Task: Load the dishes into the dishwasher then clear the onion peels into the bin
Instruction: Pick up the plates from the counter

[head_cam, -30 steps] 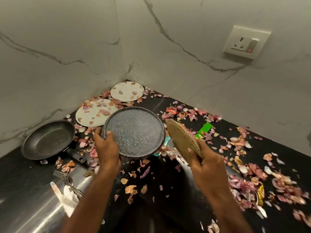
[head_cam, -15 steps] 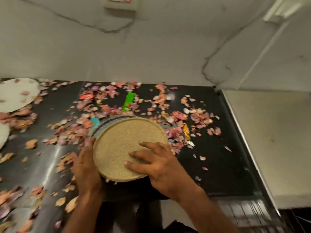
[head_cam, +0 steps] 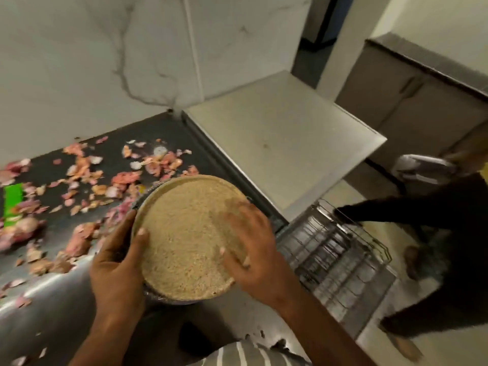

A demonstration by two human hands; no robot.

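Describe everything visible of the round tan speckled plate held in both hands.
The round tan speckled plate looks like matte ceramic with a low raised rim and nothing on it. It lies tilted on top of a darker grey plate, of which only an edge shows. The left hand grips the stack's left edge, thumb over the rim; the right hand lies flat on its right side. It is held above the black counter's edge.

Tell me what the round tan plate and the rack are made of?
The tan plate looks like speckled stoneware or melamine: a grainy, matte face with no shine. I cannot tell which. The dishwasher rack looks like coated metal wire: thin grey bars crossing in a grid.
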